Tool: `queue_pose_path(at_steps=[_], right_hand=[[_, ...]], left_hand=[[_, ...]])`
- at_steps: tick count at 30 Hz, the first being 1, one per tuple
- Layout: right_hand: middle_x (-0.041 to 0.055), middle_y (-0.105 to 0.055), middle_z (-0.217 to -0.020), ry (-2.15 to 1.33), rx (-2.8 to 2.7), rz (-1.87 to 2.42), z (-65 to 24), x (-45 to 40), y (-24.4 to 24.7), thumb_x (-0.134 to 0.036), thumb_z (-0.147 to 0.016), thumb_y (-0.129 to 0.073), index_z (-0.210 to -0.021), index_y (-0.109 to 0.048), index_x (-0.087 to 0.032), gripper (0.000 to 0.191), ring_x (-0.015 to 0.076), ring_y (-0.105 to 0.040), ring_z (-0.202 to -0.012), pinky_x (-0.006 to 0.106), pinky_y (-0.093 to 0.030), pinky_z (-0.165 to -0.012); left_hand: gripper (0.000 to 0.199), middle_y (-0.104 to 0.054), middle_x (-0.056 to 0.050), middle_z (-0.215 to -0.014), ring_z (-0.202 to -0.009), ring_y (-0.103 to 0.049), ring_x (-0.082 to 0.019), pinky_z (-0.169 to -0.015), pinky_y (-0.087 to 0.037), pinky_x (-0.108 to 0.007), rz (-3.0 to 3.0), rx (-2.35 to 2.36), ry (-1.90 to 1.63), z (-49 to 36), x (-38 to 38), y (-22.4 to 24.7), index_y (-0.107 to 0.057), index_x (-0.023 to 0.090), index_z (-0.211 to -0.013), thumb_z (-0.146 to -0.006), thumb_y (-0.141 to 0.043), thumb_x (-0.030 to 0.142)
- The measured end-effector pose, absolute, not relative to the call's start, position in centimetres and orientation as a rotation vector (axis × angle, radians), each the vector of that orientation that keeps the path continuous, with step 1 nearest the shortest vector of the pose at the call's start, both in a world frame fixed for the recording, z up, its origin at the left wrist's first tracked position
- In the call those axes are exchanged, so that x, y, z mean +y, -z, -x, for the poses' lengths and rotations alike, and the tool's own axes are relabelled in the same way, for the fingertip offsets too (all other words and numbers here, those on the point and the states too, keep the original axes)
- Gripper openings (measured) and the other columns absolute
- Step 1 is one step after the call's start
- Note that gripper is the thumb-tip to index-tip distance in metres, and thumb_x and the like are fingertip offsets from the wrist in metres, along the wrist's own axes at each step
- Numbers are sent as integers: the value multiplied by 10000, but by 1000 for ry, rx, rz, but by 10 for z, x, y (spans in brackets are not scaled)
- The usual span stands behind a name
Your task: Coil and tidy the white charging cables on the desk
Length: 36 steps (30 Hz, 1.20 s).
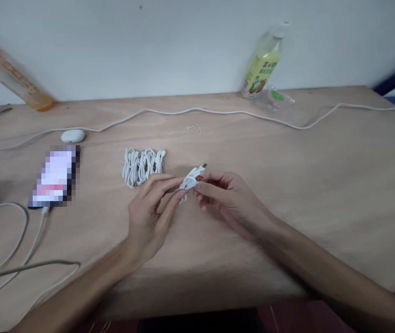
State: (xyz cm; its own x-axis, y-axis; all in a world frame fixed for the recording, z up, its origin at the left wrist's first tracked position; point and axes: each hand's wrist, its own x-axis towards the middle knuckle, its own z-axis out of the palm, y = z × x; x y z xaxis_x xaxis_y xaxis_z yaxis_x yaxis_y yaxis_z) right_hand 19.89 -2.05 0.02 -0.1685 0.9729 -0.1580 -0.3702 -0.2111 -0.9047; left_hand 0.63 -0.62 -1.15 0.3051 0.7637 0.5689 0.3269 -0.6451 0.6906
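Observation:
A small coiled white cable (pixel 191 179) is held between both hands above the middle of the wooden table. Its metal plug points up and to the right, and a bit of orange shows beside it. My left hand (pixel 154 208) pinches the lower left end of the coil with thumb and fingers. On the other side, my right hand (pixel 230 194) grips the coil near the plug with thumb and index finger. Several bundled white cables (pixel 142 166) lie side by side on the table, just behind my left hand.
A lit phone (pixel 55 178) with a charging cable lies left, near a white earbud case (pixel 73 135). A long white cord (pixel 218 111) crosses the table (pixel 322 185). An orange bottle (pixel 17 78), a green-labelled bottle (pixel 262 67) and clear plastic (pixel 275 99) are behind.

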Motion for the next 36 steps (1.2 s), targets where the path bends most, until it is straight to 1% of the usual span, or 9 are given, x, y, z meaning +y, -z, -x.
queue_pose_path(at_steps=[7,10,13,16,19,23,28,31,36], right_hand=[[-4,-688,-781,-1643,-905,990,-199,-22,-5,-419,-816,-904,-758,-776,-217,246,131,-580,-700,264,-499,-630],[-3,-693,-767,-1606,-927,1032,-200,-22,-7,-440,-809,-905,-749,-785,-214,262,129,-568,-680,266,-486,-618],[4,-715,-774,-1596,-935,1074,-201,-22,-8,-435,-784,-918,-761,-805,-215,248,130,-577,-673,272,-487,-619],[5,-738,-778,-1616,-913,1099,-202,-20,-7,-401,-748,-938,-787,-826,-220,217,128,-596,-663,273,-495,-618],[8,-757,-780,-1642,-894,1111,-203,-19,-5,-370,-756,-925,-794,-832,-218,182,123,-615,-652,270,-509,-620],[6,-763,-767,-1644,-903,1129,-205,-19,-5,-366,-780,-898,-809,-833,-215,167,116,-618,-632,265,-521,-616],[9,-766,-779,-1548,-1092,1124,-208,-17,-8,-364,-817,-879,-825,-829,-210,161,124,-616,-641,261,-529,-604],[18,-771,-808,-1455,-1181,1116,-207,-18,-8,-379,-859,-845,-836,-811,-208,176,141,-639,-678,267,-530,-603],[12,-762,-829,-1163,-1296,1139,-199,-25,-6,-280,-929,-768,-846,-772,-215,106,157,-674,-752,299,-542,-694]], left_hand=[[245,-722,-13,-1045,-921,-707,-135,-811,-604,-227,-1976,845,-1267,-5,-7,8,-773,249,-1168,-984,-757,88],[277,-706,-3,-1019,-929,-705,-134,-827,-603,-224,-1787,794,-1244,-7,-8,10,-778,276,-1178,-979,-758,85],[279,-705,-7,-1042,-936,-736,-143,-859,-632,-249,-1611,778,-1204,-8,-9,11,-775,293,-1198,-984,-761,116],[256,-743,-17,-1089,-961,-778,-161,-915,-665,-291,-1514,772,-1169,-10,-11,11,-766,290,-1205,-992,-764,149],[227,-799,-24,-1113,-977,-808,-176,-966,-678,-327,-1483,778,-1141,-11,-12,10,-751,273,-1193,-994,-770,165],[205,-829,-40,-1112,-991,-823,-201,-968,-694,-364,-1514,807,-1125,-9,-11,10,-735,252,-1179,-995,-766,167],[209,-790,-47,-1079,-968,-817,-206,-908,-716,-361,-1641,843,-1159,-7,-10,9,-751,255,-1166,-987,-754,146],[178,-771,-51,-1061,-965,-810,-211,-892,-719,-365,-1686,887,-1159,-8,-11,8,-765,250,-1146,-987,-757,171],[183,-809,-45,-1026,-926,-817,-209,-854,-710,-352,-1588,925,-1177,-10,-12,8,-737,248,-1142,-971,-783,201]])
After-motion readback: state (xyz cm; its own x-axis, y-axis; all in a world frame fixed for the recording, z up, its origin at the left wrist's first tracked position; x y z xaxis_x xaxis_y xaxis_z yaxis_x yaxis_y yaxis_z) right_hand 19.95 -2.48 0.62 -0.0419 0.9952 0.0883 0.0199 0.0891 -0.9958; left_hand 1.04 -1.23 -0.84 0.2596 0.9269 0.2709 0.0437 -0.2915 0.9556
